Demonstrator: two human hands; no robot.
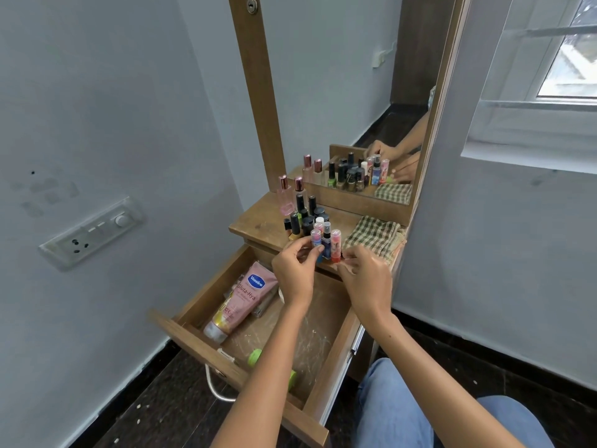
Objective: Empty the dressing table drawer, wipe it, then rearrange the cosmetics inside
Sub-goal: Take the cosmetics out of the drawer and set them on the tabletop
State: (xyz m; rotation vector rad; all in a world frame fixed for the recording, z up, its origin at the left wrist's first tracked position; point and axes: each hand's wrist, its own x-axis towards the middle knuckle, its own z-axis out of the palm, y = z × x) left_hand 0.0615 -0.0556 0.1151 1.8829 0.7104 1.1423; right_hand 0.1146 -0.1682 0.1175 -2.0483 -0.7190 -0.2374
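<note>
The wooden drawer (206, 341) stands pulled out below the dressing table top (258, 221). Inside lie a pink Vaseline tube (240, 302) and a green-capped item (254, 356), partly hidden by my left arm. On the top stands a cluster of nail polish bottles (303, 218), two pink perfume bottles (286, 197) and small spray bottles (335, 245). My left hand (295, 273) pinches a small pink-capped spray bottle (316, 238) at the table's front edge. My right hand (366, 279) hovers beside the sprays, fingertips pinched near a red-based bottle. A checked cloth (371, 236) lies on the top at the right.
A mirror (339, 92) in a wooden frame rises behind the table top. A wall switch panel (93, 232) is at the left. A window (549, 59) sits at the upper right. My knee in blue jeans (403, 409) is at the bottom right, over dark floor.
</note>
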